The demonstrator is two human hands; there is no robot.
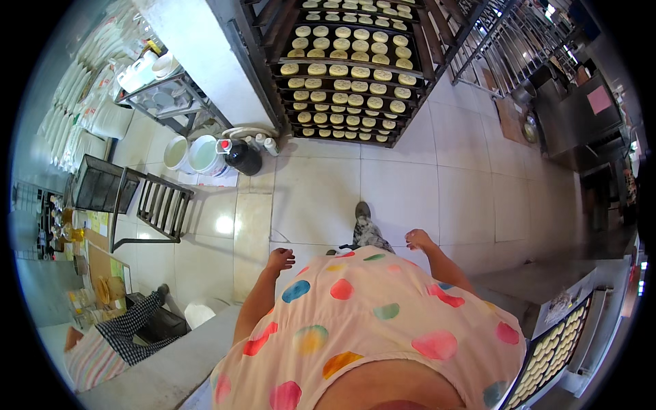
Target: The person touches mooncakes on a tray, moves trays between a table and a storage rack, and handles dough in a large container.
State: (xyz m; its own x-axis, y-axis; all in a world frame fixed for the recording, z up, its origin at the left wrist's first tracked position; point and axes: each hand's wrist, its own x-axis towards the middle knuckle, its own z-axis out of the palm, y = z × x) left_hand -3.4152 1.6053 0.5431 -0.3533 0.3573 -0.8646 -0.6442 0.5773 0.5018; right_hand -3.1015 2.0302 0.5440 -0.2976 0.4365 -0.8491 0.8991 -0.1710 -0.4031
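Note:
My left hand (281, 260) hangs beside my body over the tiled floor, its loosely bent fingers a little apart and nothing in them. On the other side, my right hand (418, 240) is also held out over the floor, fingers relaxed and empty. Neither hand touches anything. Between them one shoe (362, 209) shows in mid-step below my spotted apron (389, 311). Ahead stands a tall metal rack (415, 89) loaded with dark trays of round, pale yellow pastries (339, 70); both hands are well short of it.
Left of the rack are white buckets (203, 154), a dark jug with a red cap (242, 157) and a slatted metal frame (164, 206). A person in checked trousers (140, 324) is at lower left. At lower right lies a tray of pastries (555, 348). Empty racks (509, 51) stand far right.

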